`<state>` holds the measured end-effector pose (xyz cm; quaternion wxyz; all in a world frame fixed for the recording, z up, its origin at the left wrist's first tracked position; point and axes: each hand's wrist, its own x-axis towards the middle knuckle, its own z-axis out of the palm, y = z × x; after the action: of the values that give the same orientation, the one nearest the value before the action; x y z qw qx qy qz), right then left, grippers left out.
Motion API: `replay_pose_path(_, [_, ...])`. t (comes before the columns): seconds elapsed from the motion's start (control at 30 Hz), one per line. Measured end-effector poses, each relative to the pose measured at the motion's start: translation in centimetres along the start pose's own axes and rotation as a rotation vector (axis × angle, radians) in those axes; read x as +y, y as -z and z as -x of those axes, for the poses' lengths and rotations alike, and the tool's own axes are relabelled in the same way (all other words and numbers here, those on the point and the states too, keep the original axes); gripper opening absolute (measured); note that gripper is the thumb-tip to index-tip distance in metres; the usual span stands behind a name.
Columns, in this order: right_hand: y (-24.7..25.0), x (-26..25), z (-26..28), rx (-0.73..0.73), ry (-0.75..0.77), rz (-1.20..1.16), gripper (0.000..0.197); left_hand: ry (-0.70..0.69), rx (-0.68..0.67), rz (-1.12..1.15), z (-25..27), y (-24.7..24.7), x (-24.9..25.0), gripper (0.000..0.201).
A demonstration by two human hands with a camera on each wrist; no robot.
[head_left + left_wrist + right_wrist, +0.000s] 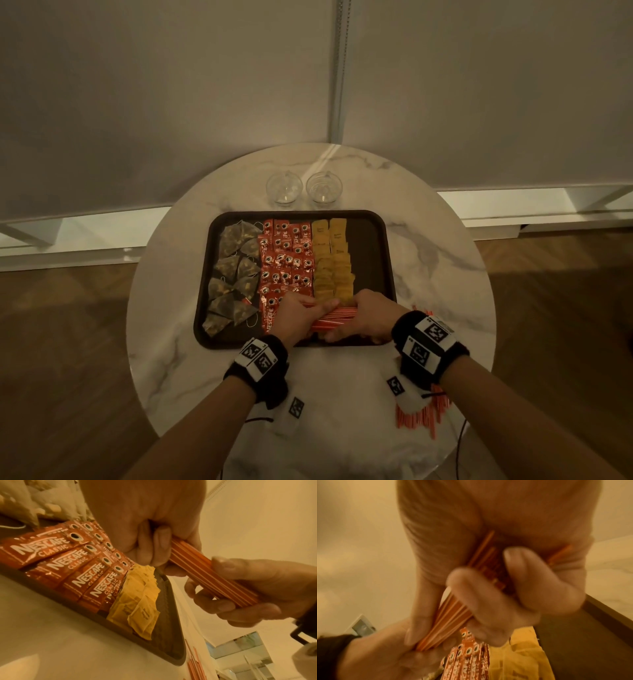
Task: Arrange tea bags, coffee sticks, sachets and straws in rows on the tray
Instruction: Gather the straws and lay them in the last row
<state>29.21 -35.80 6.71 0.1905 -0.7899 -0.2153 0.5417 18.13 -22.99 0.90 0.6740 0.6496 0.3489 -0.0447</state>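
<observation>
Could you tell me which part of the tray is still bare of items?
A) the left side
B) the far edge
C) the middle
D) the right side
D: the tray is bare right of the yellow sachets, while tea bags and coffee sticks fill the left and middle.

two glasses (304, 188), one tray (373, 246), two hands (298, 317)

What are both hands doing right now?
Left hand: gripping one end of the straw bundle.
Right hand: gripping its other end.
</observation>
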Motion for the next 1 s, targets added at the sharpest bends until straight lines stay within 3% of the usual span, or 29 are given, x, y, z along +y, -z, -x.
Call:
replay_pose_path(0.27, [1.7,0.2,-1.0,0.142,0.079,-0.261,0.049,0.035,0.074,0.08,-1.3,0.4,0.0,0.043])
replay_pose_path(0.37, [2.1,0.8,-1.4,0.188,0.099,-0.461,0.046,0.045,0.089,0.147,-1.9,0.4,0.4,0.032])
replay_pose_path(0.47, [1.5,1.1,-2.3,0.334,0.043,-0.634,0.041,0.023,0.083,0.146,-2.4,-0.1,1.1,0.024])
replay_pose_path(0.57, [0.3,1.1,-3.4,0.508,0.012,-0.682,0.031,-0.019,0.127,0.072,-3.2,-1.3,1.7,0.025])
replay_pose_path(0.63, [-0.1,1.1,-4.0,0.583,0.017,-0.702,0.029,0.025,0.178,0.107,-3.5,-1.9,2.1,0.032])
replay_pose_path(0.73, [-0.1,1.0,-4.3,0.638,0.077,-0.695,0.03,0.097,0.245,0.194,-4.0,-2.3,2.3,0.036])
replay_pose_path(0.87, [0.3,0.5,-3.7,0.672,0.229,-0.653,0.033,0.144,0.29,0.338,-5.0,-2.3,2.8,0.025])
replay_pose_path(1.0, [1.1,1.0,-3.6,0.743,0.254,-0.687,0.035,0.14,0.229,0.308,-6.3,-2.6,3.6,0.022])
